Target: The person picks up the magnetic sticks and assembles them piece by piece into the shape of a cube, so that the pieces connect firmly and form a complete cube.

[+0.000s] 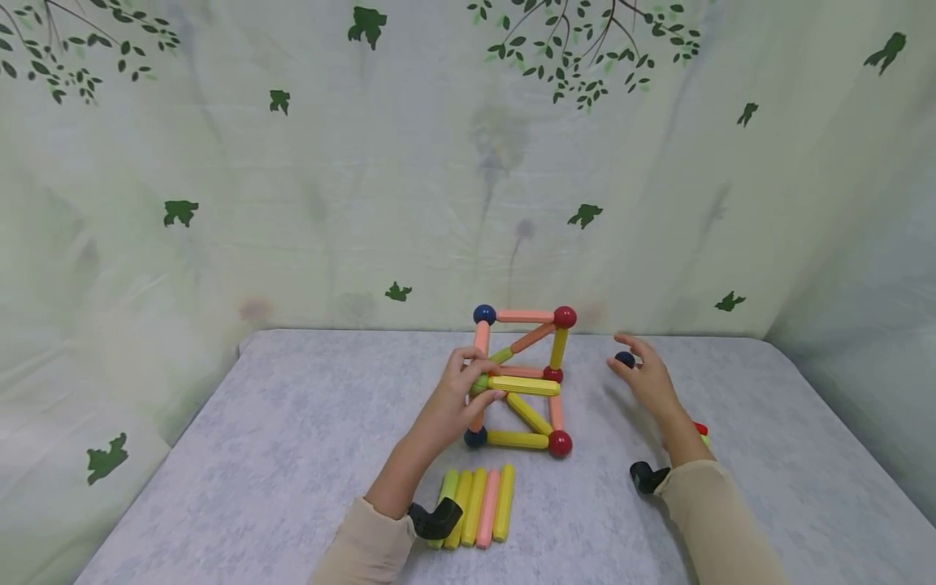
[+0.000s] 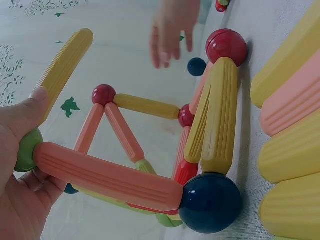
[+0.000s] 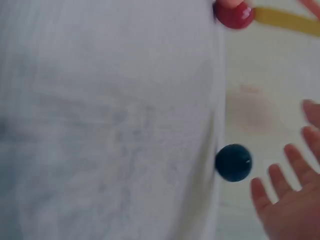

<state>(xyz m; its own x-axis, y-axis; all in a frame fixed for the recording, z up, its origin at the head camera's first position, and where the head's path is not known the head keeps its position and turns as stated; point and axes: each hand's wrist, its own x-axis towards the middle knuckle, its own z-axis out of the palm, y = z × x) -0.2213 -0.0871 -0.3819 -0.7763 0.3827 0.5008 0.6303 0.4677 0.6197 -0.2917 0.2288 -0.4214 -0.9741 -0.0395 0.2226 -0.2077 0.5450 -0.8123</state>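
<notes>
On the grey table, left hand pinches the frame; right hand spread beside a blue ball.

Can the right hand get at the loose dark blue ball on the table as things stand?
Probably yes. The right hand is open right beside the dark blue ball, fingers spread toward it, with nothing between them. The rod structure stands apart to the left.

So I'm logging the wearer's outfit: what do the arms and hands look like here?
Both arms wear long beige sleeves, left and right, ending at the wrists. A black camera mount sits at each wrist, left and right. The left hand and right hand are bare: no gloves, rings or markings visible.
</notes>
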